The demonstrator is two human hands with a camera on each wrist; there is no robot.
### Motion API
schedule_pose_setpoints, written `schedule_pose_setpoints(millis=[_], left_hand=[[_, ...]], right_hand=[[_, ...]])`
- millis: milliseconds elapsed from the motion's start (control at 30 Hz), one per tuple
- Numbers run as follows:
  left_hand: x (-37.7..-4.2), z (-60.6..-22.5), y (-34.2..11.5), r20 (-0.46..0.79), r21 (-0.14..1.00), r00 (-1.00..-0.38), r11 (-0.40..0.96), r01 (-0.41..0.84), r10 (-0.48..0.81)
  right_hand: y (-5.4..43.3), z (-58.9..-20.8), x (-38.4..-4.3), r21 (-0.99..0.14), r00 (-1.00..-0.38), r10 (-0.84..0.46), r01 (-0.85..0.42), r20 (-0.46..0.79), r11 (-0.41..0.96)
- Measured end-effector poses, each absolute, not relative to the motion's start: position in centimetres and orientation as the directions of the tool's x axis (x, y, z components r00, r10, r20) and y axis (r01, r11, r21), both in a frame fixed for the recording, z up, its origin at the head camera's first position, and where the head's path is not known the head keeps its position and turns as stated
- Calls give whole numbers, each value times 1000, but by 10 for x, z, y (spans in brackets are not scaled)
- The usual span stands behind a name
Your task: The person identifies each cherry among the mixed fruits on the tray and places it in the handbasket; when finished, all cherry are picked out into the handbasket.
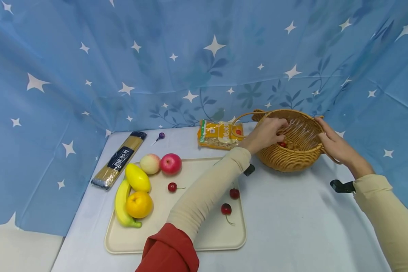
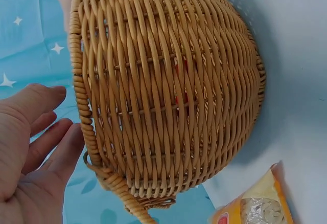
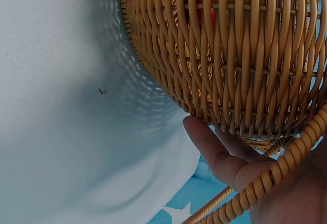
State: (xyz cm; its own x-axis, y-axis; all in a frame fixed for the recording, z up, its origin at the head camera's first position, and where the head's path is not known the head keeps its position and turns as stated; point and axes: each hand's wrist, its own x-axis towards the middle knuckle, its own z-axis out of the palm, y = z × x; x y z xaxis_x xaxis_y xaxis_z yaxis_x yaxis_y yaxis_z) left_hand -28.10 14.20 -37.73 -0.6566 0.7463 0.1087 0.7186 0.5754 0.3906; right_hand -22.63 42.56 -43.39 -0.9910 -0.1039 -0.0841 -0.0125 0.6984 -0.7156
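A brown wicker basket (image 1: 285,160) stands at the back right of the table. My left hand (image 1: 266,132) reaches over its near-left rim, fingers bent down inside. In the left wrist view, the thumb (image 2: 43,98) and fingers are spread apart with nothing visible between them. A red cherry (image 1: 282,144) shows inside the basket just below those fingertips, and red also shows through the weave. On the basket's right side, my right hand (image 1: 336,145) grips the wall near the rim, beside a wicker handle (image 3: 286,165) that hangs down across the palm.
Left of the basket are a yellow food packet (image 1: 221,134) and a beige tray (image 1: 190,250). Cherries (image 1: 226,209), a banana (image 1: 122,204), an orange (image 1: 139,204), a mango-like yellow fruit (image 1: 137,177), a peach (image 1: 150,164) and an apple (image 1: 170,164) lie there. Spaghetti (image 1: 120,160) and a purple lollipop (image 1: 161,136) lie behind.
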Motion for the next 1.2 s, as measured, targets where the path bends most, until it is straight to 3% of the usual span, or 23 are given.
schedule_pose_setpoints(millis=[267, 500, 767, 967, 1200], left_hand=[[-280, -376, 127, 113, 469, -713, 595, 652, 692], [-278, -375, 97, 233, 549, -661, 465, 695, 713], [-267, -375, 61, 326, 689, -671, 319, 651, 666], [-258, -373, 41, 426, 693, -631, 214, 689, 648], [-246, -384, 17, 450, 700, -645, 204, 684, 618]], right_hand=[[426, -434, -227, -722, -991, -108, -16, -81, 691], [425, -433, -227, -720, -989, -102, 4, -104, 694], [426, -431, -227, -714, -990, -97, 5, -103, 700], [427, -428, -227, -717, -989, -106, -2, -100, 697], [428, -431, -224, -713, -987, -112, 2, -113, 701]])
